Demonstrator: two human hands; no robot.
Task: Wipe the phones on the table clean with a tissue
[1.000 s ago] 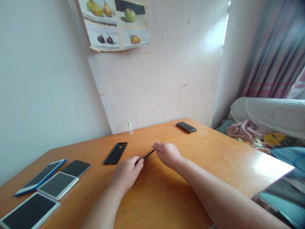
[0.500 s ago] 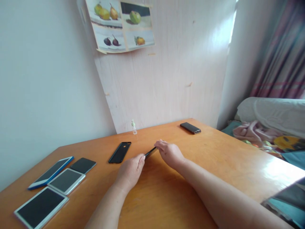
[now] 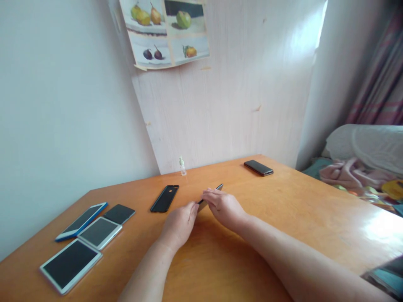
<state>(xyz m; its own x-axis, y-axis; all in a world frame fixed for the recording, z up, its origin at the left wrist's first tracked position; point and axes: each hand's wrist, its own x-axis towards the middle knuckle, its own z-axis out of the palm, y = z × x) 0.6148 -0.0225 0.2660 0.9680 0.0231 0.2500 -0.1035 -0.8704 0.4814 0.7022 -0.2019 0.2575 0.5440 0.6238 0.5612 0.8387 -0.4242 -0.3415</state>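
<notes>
My left hand (image 3: 179, 224) is closed on the near end of a thin dark phone (image 3: 219, 187), which is held tilted above the table. My right hand (image 3: 226, 206) is wrapped over the middle of the phone, its fingers together and bent across it. The far tip of the phone shows beyond the right fingers. Most of its face is hidden by both hands. Left of the hands, a black phone case (image 3: 164, 199) lies on the table with a round hole near its far end.
A small clear spray bottle (image 3: 182, 167) stands at the table's (image 3: 201, 268) back edge. Another dark phone (image 3: 258, 167) lies at the back right. On the left lie a white tablet (image 3: 71, 265), a silver tablet (image 3: 100, 232), a blue-edged tablet (image 3: 82, 220) and a black device (image 3: 119, 213).
My right hand has slid from the phone's far end toward my left hand, leaving the far tip bare. The camera has turned slightly left, so the scene sits further right.
</notes>
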